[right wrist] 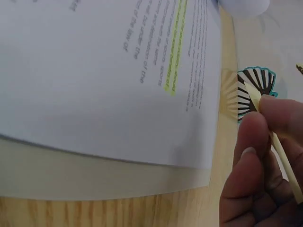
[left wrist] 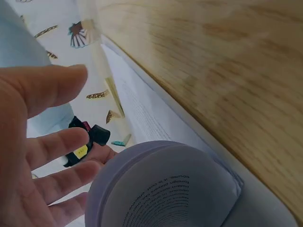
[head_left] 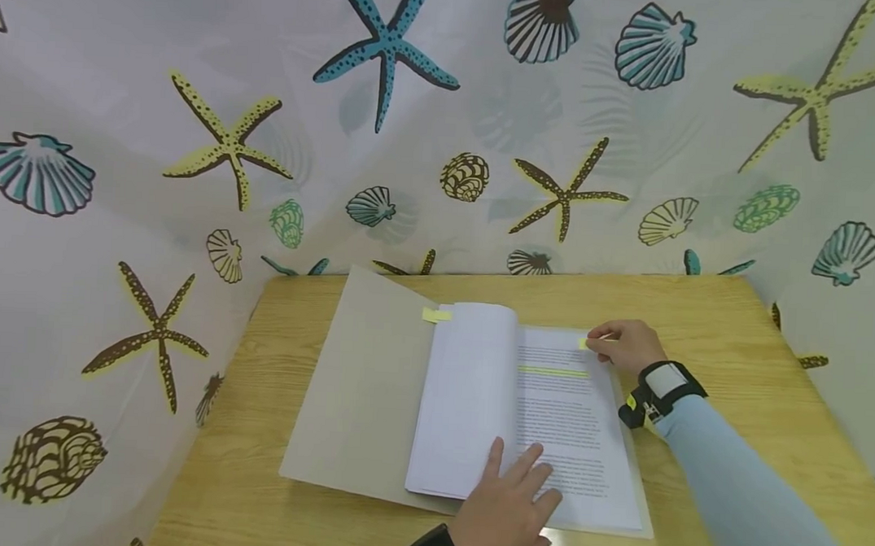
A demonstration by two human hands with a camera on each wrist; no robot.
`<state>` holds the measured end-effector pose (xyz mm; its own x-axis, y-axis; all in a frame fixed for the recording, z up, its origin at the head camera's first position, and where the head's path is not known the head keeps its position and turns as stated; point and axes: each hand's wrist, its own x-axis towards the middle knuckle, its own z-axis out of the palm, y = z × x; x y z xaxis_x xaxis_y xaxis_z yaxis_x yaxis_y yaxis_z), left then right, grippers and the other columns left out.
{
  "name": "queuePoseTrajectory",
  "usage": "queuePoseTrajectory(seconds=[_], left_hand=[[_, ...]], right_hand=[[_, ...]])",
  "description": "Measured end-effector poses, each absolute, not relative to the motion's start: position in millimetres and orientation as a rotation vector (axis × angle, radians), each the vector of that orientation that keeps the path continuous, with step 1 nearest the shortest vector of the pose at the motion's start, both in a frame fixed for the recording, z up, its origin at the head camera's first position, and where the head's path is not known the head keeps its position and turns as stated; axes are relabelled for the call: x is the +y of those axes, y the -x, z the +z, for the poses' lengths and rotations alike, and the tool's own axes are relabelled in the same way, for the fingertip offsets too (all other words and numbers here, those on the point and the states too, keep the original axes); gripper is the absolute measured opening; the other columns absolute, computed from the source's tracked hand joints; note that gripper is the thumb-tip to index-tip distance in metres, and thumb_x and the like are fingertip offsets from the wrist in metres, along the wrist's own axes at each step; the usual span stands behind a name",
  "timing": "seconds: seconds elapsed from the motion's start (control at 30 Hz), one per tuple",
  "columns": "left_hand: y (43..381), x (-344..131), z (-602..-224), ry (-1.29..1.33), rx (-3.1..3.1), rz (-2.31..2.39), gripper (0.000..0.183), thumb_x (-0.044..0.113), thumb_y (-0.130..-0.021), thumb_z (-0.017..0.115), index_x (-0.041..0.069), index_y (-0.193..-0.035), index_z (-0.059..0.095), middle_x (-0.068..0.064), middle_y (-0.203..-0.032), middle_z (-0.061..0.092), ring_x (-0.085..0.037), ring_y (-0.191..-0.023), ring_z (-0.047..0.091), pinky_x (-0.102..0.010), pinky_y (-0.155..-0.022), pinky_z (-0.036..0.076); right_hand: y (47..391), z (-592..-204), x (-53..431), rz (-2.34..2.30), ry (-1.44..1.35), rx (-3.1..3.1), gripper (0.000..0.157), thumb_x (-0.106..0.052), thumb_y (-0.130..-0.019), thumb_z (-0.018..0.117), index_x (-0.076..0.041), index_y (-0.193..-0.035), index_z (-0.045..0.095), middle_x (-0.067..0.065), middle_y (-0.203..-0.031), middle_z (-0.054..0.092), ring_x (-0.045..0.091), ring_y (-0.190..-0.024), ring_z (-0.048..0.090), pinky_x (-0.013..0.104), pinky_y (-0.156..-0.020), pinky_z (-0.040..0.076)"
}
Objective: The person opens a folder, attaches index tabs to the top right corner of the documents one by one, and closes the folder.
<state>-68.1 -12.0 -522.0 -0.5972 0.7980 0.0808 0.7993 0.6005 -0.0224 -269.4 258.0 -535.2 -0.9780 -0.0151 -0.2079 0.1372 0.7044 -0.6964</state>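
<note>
An open booklet of printed pages (head_left: pixel 573 425) lies on the table, its pale cover (head_left: pixel 362 384) folded out to the left. Its turned pages (head_left: pixel 469 388) curl up beside the spine. My right hand (head_left: pixel 628 346) is at the top right corner of the printed page, pinching a yellow sticky note (right wrist: pixel 286 168) between thumb and fingers; in the right wrist view it appears edge-on. A yellow highlighted line (head_left: pixel 554 372) crosses the upper text. With fingers spread, my left hand (head_left: pixel 508 508) rests at the booklet's lower edge, against the curled pages (left wrist: pixel 156 189).
Another yellow sticky note (head_left: pixel 436 315) sticks out at the top left of the turned pages. The wooden table (head_left: pixel 706 334) extends around the booklet. A cloth (head_left: pixel 438 249) printed with shells and starfish hangs behind and at both sides.
</note>
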Motion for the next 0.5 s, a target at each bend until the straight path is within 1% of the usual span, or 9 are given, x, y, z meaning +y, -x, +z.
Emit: queuePoseTrajectory(seconds=[0.1,0.2,0.3,0.4,0.5], left_hand=[[69,-10,-526,1.369,-2.808,0.082,0.059,0.060,-0.080,0.067,0.026,-0.127,0.057,-0.002,-0.143,0.045,-0.026,-0.143,0.023,-0.064,-0.105,0.026],[69,-9,-532,1.360,-2.851,0.167,0.061,0.060,-0.081,0.065,0.030,-0.134,0.053,-0.002,-0.147,0.040,-0.026,-0.144,0.020,-0.065,-0.105,0.023],[70,-9,-536,1.367,-2.880,0.253,0.057,0.058,-0.085,0.062,0.036,-0.136,0.049,-0.001,-0.148,0.040,-0.028,-0.144,0.019,-0.068,-0.104,0.022],[70,-10,-538,1.389,-2.899,0.335,0.050,0.055,-0.088,0.060,0.039,-0.133,0.050,-0.001,-0.147,0.041,-0.031,-0.143,0.019,-0.071,-0.102,0.021],[71,-11,-538,1.407,-2.909,0.378,0.048,0.052,-0.086,0.063,0.040,-0.132,0.053,-0.001,-0.144,0.044,-0.033,-0.142,0.020,-0.073,-0.100,0.020]], right_hand=[[277,-542,259,-1.114,-0.156,2.698,0.031,-0.029,-0.089,0.068,-0.007,-0.111,0.069,0.013,-0.097,0.068,0.025,-0.080,0.063,0.029,-0.064,0.044],[281,-548,258,-1.099,-0.177,2.697,0.031,-0.029,-0.088,0.069,-0.005,-0.108,0.069,0.011,-0.091,0.069,0.024,-0.078,0.062,0.030,-0.063,0.042],[284,-552,255,-1.072,-0.187,2.706,0.029,-0.029,-0.088,0.070,-0.006,-0.105,0.071,0.008,-0.085,0.069,0.024,-0.076,0.061,0.030,-0.064,0.040],[287,-555,254,-1.036,-0.182,2.717,0.029,-0.029,-0.088,0.069,-0.006,-0.104,0.071,0.007,-0.083,0.069,0.023,-0.077,0.060,0.031,-0.065,0.038],[290,-558,254,-1.012,-0.177,2.721,0.030,-0.030,-0.087,0.069,-0.005,-0.103,0.071,0.006,-0.082,0.069,0.023,-0.077,0.059,0.031,-0.064,0.038]])
